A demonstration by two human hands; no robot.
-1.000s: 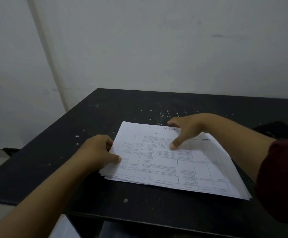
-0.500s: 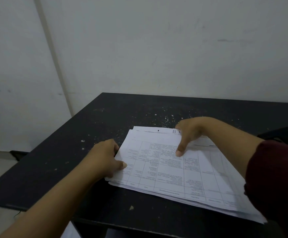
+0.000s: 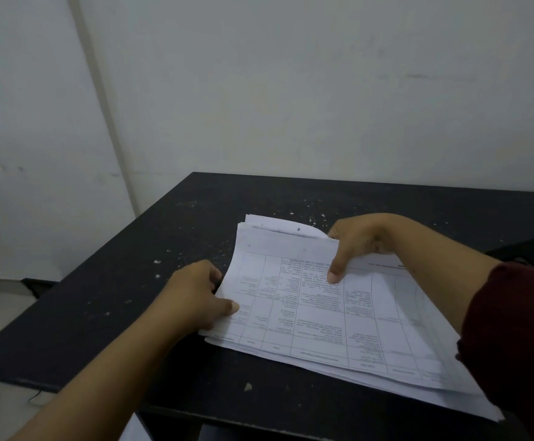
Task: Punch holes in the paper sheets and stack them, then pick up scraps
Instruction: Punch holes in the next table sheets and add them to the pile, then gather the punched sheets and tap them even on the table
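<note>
A stack of printed paper sheets with ruled tables lies on the black table. My left hand grips the stack's left edge, thumb on top, fingers curled under. At the far edge my right hand holds the upper sheets, thumb pressing on the top page, and that edge is lifted and bowed. A punched hole shows in a lower sheet uncovered at the far edge. Small white paper scraps are scattered on the table behind the stack.
More white scraps lie left of the stack, and one scrap sits near the front edge. A dark object lies at the far right behind my right arm. A white wall rises directly behind the table.
The upper sheets' far-left edge has risen and curled under my right hand, and they have slid toward me, uncovering lower sheets with a punched hole. Both hands keep their hold.
</note>
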